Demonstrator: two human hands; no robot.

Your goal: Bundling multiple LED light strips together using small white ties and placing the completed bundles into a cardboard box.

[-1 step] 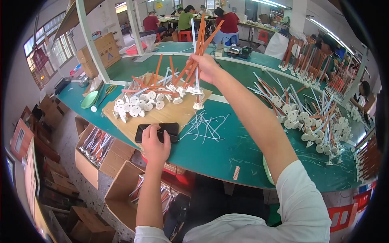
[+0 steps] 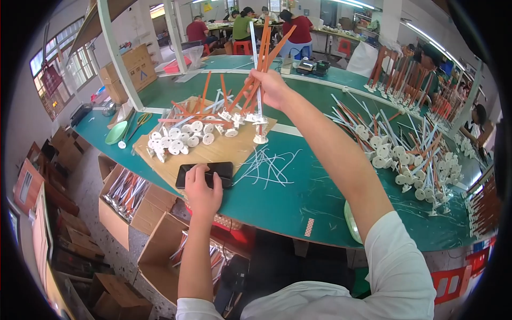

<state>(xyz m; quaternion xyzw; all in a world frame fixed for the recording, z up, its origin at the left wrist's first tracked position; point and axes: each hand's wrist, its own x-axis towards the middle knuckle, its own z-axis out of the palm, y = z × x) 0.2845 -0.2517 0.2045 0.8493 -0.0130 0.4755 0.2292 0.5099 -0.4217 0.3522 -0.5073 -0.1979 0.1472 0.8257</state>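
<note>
Orange strips [image 2: 264,42] filled the right fingers [image 2: 258,75]; loosening could have spilled them. Left fingers [image 2: 201,169] lay spread on a phone [image 2: 226,168].

Held strips [image 2: 264,45] are orange (one whitish), the phone [image 2: 226,170] black, the tabletop [image 2: 314,176] green.

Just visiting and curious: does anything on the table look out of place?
Two things, perhaps: the black phone under the left hand, unlike the white-footed sticks nearby, and the thin white strips, scattered loosely on the green table.
</note>
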